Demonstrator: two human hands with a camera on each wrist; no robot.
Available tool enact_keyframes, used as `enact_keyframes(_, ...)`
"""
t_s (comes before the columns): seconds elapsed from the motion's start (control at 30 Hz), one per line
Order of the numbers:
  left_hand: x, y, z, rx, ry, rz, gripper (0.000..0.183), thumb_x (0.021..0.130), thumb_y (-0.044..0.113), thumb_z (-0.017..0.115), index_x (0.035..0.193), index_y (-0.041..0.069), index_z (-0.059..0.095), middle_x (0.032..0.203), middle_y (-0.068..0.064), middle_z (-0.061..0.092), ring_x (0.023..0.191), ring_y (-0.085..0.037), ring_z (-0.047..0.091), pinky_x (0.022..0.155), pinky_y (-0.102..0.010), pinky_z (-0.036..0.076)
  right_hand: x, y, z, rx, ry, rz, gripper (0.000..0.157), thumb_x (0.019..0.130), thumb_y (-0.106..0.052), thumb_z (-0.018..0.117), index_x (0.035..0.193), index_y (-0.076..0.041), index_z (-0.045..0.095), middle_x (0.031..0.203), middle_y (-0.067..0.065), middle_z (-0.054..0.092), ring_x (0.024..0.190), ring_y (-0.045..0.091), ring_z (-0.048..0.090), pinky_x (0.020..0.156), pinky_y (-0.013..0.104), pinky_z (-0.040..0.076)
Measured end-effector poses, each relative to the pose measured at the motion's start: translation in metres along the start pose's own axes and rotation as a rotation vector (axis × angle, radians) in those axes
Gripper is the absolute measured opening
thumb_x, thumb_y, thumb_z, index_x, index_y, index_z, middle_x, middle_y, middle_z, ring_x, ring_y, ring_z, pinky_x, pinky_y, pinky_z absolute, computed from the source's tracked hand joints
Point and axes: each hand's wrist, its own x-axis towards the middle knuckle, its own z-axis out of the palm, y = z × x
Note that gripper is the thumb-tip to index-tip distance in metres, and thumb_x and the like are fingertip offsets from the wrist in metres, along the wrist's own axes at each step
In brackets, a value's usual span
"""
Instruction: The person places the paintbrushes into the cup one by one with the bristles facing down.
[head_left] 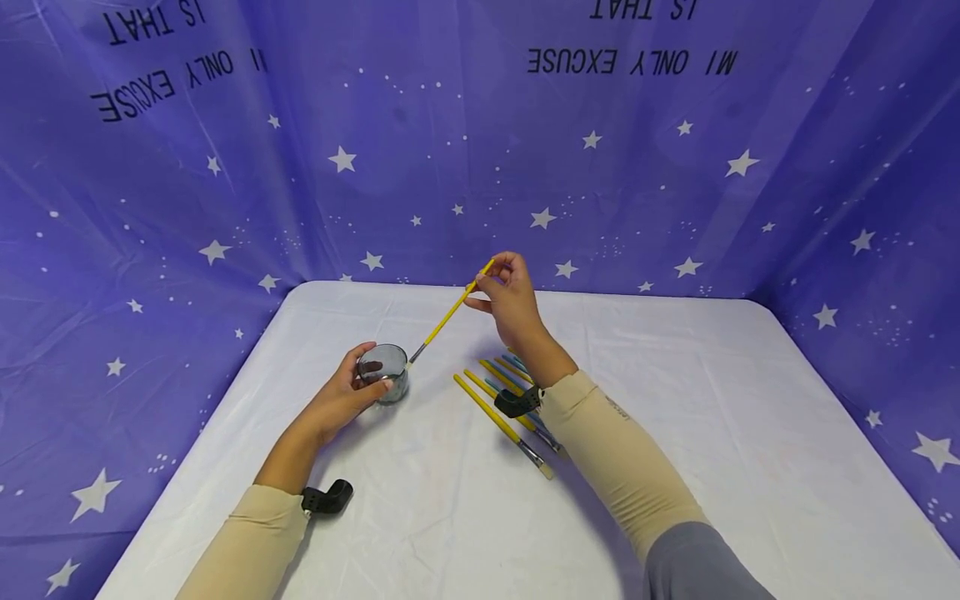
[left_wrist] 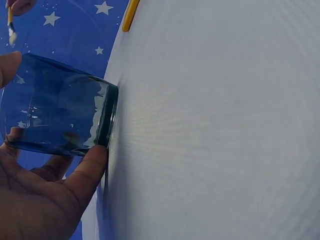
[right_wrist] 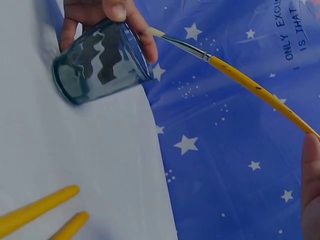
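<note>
My left hand (head_left: 347, 398) grips a clear, dark-tinted drinking glass (head_left: 395, 388) around its side, and the glass stands upright on the white table. In the left wrist view the fingers and thumb wrap the glass (left_wrist: 60, 107) near its base and rim. With fingertips and thumb, my right hand (head_left: 513, 304) pinches a thin yellow paintbrush (head_left: 448, 317) near its handle end. The brush slants down to the left, its pale bristles close to the glass rim. In the right wrist view the bristles of the paintbrush (right_wrist: 250, 86) point toward the glass opening (right_wrist: 135, 47).
Several yellow and blue paintbrushes (head_left: 487, 397) lie side by side under my right forearm, bristles toward me. A white cloth covers the table (head_left: 420, 517). A purple star-printed curtain (head_left: 450, 167) hangs behind it and at both sides.
</note>
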Motion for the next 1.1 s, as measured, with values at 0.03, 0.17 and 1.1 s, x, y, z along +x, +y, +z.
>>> enact_keyframes(0.03,0.0,0.0,0.0,0.003,0.0,0.003,0.084,0.095,0.02,0.068,0.158,0.017,0.012,0.145,-0.024,0.037,0.121,-0.033,0.045,0.087,-0.032,0.047,-0.001,0.001,0.001,0.003,0.004,-0.002,0.027,0.098,0.008,0.053,0.113,-0.01,0.041,0.097,0.006,0.048,0.092,0.031,0.062,0.069,0.034,0.058)
enact_keyframes(0.17,0.0,0.0,0.004,0.01,-0.015,0.014,0.082,0.095,0.019,0.068,0.157,0.016,0.014,0.144,-0.024,0.038,0.118,-0.032,0.047,0.087,-0.032,0.048,-0.004,0.006,0.006,-0.005,0.002,-0.004,0.026,0.098,0.008,0.053,0.112,-0.01,0.041,0.098,0.006,0.048,0.09,0.028,0.062,0.071,0.036,0.058)
enact_keyframes(1.1,-0.004,0.008,0.036,0.01,-0.15,0.081,0.081,0.092,0.013,0.071,0.155,0.011,0.02,0.14,-0.026,0.043,0.122,-0.033,0.049,0.093,-0.032,0.044,-0.016,0.041,0.019,-0.202,-0.131,0.052,0.03,0.096,0.009,0.053,0.12,-0.004,0.042,0.099,0.011,0.051,0.085,0.027,0.064,0.069,0.036,0.058)
